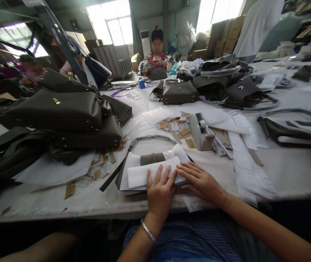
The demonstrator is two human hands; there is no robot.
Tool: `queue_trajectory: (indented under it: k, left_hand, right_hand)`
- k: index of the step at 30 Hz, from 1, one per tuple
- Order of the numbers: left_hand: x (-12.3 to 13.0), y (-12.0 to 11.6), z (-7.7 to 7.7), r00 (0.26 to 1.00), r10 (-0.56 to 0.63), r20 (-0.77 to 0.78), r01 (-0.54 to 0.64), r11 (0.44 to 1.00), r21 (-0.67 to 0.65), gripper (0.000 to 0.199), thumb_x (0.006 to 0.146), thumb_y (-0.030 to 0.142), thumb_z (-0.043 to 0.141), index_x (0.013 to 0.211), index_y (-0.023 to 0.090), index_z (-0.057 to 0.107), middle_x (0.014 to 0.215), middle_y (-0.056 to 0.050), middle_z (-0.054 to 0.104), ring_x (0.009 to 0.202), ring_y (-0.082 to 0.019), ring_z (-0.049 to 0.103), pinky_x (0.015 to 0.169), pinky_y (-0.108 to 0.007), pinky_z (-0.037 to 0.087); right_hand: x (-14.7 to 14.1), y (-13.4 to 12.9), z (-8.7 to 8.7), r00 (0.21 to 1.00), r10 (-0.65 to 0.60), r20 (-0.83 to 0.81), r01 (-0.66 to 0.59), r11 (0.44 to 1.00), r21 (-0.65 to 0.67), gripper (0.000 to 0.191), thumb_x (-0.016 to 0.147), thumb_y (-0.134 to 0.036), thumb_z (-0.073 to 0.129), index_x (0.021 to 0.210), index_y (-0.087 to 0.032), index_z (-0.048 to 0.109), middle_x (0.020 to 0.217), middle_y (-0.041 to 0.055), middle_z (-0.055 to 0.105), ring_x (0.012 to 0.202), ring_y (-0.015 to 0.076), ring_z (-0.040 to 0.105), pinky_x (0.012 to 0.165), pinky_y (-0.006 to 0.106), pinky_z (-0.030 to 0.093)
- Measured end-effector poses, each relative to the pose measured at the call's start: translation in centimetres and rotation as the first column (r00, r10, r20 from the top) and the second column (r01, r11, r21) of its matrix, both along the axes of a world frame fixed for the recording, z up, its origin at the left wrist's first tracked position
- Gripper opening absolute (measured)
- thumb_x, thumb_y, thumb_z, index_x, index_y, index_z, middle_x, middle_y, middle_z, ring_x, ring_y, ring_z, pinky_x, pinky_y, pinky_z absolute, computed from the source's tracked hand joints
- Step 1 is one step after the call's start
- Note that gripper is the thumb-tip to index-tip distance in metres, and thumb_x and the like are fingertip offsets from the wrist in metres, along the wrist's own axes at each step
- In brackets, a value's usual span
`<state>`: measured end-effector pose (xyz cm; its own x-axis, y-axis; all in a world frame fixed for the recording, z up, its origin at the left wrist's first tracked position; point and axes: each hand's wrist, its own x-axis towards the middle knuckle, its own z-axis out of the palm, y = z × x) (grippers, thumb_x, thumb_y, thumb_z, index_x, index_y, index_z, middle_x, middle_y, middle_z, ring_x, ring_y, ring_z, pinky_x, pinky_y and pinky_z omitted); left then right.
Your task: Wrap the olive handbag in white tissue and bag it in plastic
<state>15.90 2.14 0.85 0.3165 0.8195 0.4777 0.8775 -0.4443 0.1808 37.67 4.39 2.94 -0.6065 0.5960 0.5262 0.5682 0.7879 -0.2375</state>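
Left hand [159, 193] and right hand [204, 183] are spread, unclenched, across a white sheet [137, 176] laid on the dark bag [152, 158] at the surface's [289, 171] front; the sheet could be skewed if pressed unevenly. Beyond, a tape dispenser [203, 136] is set.

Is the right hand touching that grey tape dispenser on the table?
Apart. The head view shows a strip of bare tabletop between the right hand and the tape dispenser.

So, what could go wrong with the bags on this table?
The white sheet under the left hand might slip if that hand lifts. The dark strap sticks out beside the bag, so it could snag. And the stacked bags on the left could topple if bumped.
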Motion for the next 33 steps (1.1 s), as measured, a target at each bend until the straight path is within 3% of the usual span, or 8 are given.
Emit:
queue_trajectory:
  k: [6,11,14,16,19,22,28,33]
  left_hand:
    - [0.4,0.0,-0.3,0.998,-0.057,-0.019,0.058,0.997,0.044,0.042,0.1,0.04,0.049,0.141,0.032,0.051,0.141,0.002,0.058,0.136,-0.022,0.051,0.123,-0.055,0.026]
    - [0.4,-0.1,-0.8,0.998,-0.058,0.001,0.058,0.996,0.075,0.043,0.101,0.041,0.047,0.143,0.033,0.049,0.142,0.004,0.057,0.136,-0.02,0.05,0.126,-0.053,0.018]
    - [0.4,-0.1,-1.1,0.999,-0.052,0.007,0.051,0.995,0.085,0.042,0.101,0.039,0.047,0.143,0.036,0.047,0.142,0.007,0.057,0.137,-0.019,0.049,0.127,-0.053,0.014]
    - [0.4,0.0,-1.2,0.999,-0.047,0.009,0.046,0.994,0.095,0.041,0.102,0.037,0.047,0.142,0.036,0.048,0.141,0.007,0.058,0.138,-0.019,0.048,0.128,-0.053,0.012]
    - [0.4,0.0,-1.3,0.999,-0.04,-0.001,0.04,0.994,0.103,0.039,0.102,0.037,0.045,0.141,0.035,0.05,0.141,0.007,0.058,0.137,-0.018,0.048,0.128,-0.052,0.006]
    - [0.4,0.0,-1.4,0.999,-0.039,-0.021,0.041,0.994,0.106,0.039,0.103,0.038,0.044,0.142,0.035,0.049,0.142,0.008,0.056,0.138,-0.017,0.048,0.129,-0.049,0.002]
    - [0.2,0.1,-1.4,0.997,-0.051,-0.059,0.056,0.994,0.094,0.04,0.104,0.037,0.041,0.143,0.035,0.048,0.143,0.007,0.056,0.137,-0.018,0.049,0.127,-0.054,0.018]
    - [0.2,0.0,-1.4,0.997,-0.064,-0.033,0.067,0.994,0.092,0.042,0.103,0.038,0.041,0.144,0.036,0.046,0.143,0.006,0.056,0.137,-0.02,0.049,0.126,-0.055,0.018]
  right_hand:
    - [0.0,0.2,-2.3,1.0,-0.028,0.006,0.028,0.999,0.039,0.059,0.098,-0.01,0.048,0.154,-0.025,0.036,0.143,0.009,0.057,0.137,0.0239,0.049,0.114,0.046,0.044]
    - [0.9,0.6,0.8,0.991,0.061,0.123,-0.044,0.99,-0.135,0.056,0.097,-0.018,0.051,0.152,-0.024,0.041,0.143,0.0088,0.057,0.135,0.025,0.051,0.116,0.047,0.042]
    - [-0.3,3.2,3.4,0.983,0.084,0.161,-0.056,0.983,-0.174,0.044,0.098,-0.029,0.056,0.142,-0.026,0.054,0.132,0.0076,0.066,0.124,0.0252,0.061,0.12,0.053,0.032]
    - [-1.9,5.8,4.1,0.98,0.07,0.185,-0.042,0.988,-0.151,0.04,0.1,-0.027,0.052,0.14,-0.024,0.056,0.136,0.0087,0.064,0.128,0.0253,0.057,0.12,0.052,0.031]
    - [-4.4,9.0,3.3,0.942,0.045,0.332,0.023,0.98,-0.198,0.043,0.1,-0.03,0.053,0.14,-0.014,0.055,0.144,0.0149,0.055,0.138,0.0305,0.046,0.116,0.052,0.035]
    - [-5.6,10.4,2.1,0.897,-0.003,0.442,0.133,0.956,-0.262,0.042,0.101,-0.034,0.052,0.134,-0.01,0.06,0.137,0.019,0.06,0.133,0.0329,0.052,0.114,0.053,0.037]
    - [-5.8,11.0,2.8,0.857,-0.014,0.515,0.159,0.958,-0.238,0.031,0.1,-0.036,0.055,0.097,-0.013,0.075,0.102,0.0166,0.076,0.105,0.0299,0.069,0.111,0.049,0.037]
    - [-3.3,8.0,2.7,0.94,-0.025,0.339,0.113,0.964,-0.242,0.029,0.103,-0.026,0.048,0.121,-0.019,0.069,0.129,0.0108,0.068,0.124,0.0263,0.06,0.113,0.048,0.038]
